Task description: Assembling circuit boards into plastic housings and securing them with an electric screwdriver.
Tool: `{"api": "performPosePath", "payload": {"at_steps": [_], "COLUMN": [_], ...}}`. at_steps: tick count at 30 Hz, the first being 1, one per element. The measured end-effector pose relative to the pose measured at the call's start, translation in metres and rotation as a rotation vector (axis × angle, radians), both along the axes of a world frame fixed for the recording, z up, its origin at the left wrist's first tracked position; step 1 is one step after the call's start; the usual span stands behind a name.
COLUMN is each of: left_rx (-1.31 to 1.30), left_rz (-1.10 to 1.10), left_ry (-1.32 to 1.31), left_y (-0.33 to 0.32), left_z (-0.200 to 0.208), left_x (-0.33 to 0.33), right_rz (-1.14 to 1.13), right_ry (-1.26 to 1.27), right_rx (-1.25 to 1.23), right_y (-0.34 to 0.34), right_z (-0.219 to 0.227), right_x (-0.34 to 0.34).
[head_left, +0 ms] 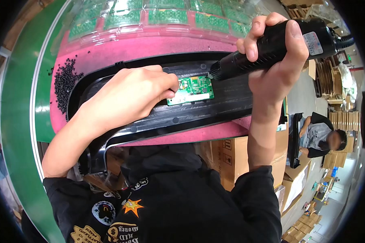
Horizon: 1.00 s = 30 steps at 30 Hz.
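Note:
My right hand (278, 56) is wrapped around a black electric screwdriver (255, 50), held tilted with its tip down at the left. That tip is at the upper right corner of a green circuit board (195, 87). At the board's left edge my left hand (140, 91) is closed, thumb and forefinger pinched on it; whether a small part is also between them is hidden. The board lies inside a long black plastic housing (150, 128), its open side up. Underneath is a pink mat (182, 45).
Clear plastic trays of green boards (166, 18) stand along the far side. Small black screws (65, 83) are heaped left of the housing. Cardboard boxes (231, 160) stand below the table's near edge. A person (322, 135) sits at the right with another black housing (296, 139).

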<state>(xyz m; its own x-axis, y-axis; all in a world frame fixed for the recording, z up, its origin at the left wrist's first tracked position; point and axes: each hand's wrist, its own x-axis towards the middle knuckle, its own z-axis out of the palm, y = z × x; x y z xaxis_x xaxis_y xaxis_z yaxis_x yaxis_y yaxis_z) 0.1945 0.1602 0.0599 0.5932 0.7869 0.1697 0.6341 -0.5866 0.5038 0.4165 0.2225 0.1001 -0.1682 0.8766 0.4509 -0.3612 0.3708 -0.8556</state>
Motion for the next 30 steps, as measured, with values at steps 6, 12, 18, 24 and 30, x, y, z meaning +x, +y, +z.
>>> {"api": "performPosePath", "payload": {"at_steps": [6, 12, 18, 24, 30], "left_rx": [0.0, -0.022, -0.059, -0.009, 0.082], "left_rz": [0.045, 0.037, 0.068, 0.006, 0.007], "left_ry": [0.073, 0.065, 0.06, -0.256, -0.373], "left_y": [-0.004, -0.002, -0.003, 0.001, 0.001], "left_z": [-0.001, 0.0, -0.002, -0.001, 0.001], "left_x": [0.0, -0.002, -0.004, -0.002, -0.003], "right_rz": [0.294, 0.18, 0.221, 0.506, 0.517], "right_ry": [0.026, -0.014, -0.018, 0.353, 0.43], "right_rx": [0.037, -0.001, 0.002, 0.025, 0.057], "right_y": [0.013, 0.012, 0.0, -0.026, -0.025], "right_z": [-0.009, -0.011, -0.004, 0.033, 0.029], "right_x": [0.003, -0.003, -0.006, 0.0, -0.005]}}
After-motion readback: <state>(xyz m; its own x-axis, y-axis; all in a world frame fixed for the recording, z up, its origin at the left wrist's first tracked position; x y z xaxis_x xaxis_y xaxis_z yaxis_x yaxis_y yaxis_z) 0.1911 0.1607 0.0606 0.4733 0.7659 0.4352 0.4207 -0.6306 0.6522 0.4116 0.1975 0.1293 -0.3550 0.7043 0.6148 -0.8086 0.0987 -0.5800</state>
